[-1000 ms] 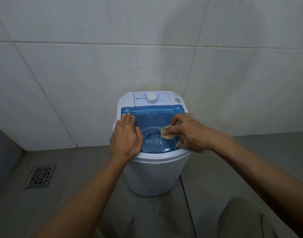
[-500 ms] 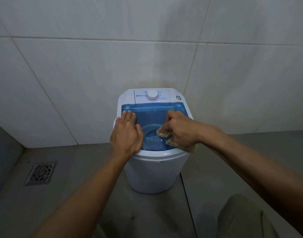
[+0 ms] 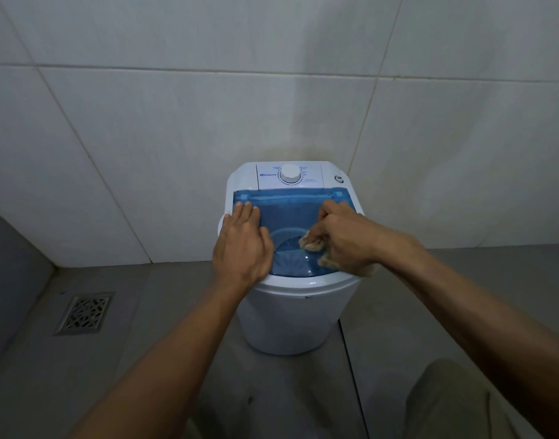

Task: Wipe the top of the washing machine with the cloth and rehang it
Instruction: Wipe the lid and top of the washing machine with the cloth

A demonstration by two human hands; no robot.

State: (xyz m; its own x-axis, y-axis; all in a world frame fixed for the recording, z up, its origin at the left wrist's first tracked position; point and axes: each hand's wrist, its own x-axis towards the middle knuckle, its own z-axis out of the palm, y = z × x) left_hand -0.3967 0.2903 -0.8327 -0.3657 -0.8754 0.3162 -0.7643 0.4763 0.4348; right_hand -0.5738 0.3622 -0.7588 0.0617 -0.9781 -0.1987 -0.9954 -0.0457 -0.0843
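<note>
Closest in, a knee (image 3: 452, 403) in drab trousers shows at the lower right, and two bare forearms reach forward over the grey floor (image 3: 164, 369). The left hand (image 3: 241, 245) lies flat on the near left part of the washing machine's (image 3: 290, 318) blue see-through lid (image 3: 290, 210), its fingers (image 3: 248, 210) straight and close together, pressing down. The right hand (image 3: 344, 239) sits on the right side of the same lid, its fingers curled tight around a bunched tan cloth (image 3: 313, 243); bits of the cloth poke out at the knuckles and under the heel of the hand, touching the lid, though how much of it is tucked inside the fist is hard to make out. Past the hands, at the back of the white machine, is a control panel with a round white dial (image 3: 290, 174). A metal floor drain (image 3: 83, 313) sits off to the left, well apart from the machine, and pale tiled wall (image 3: 176, 122) rises behind.
</note>
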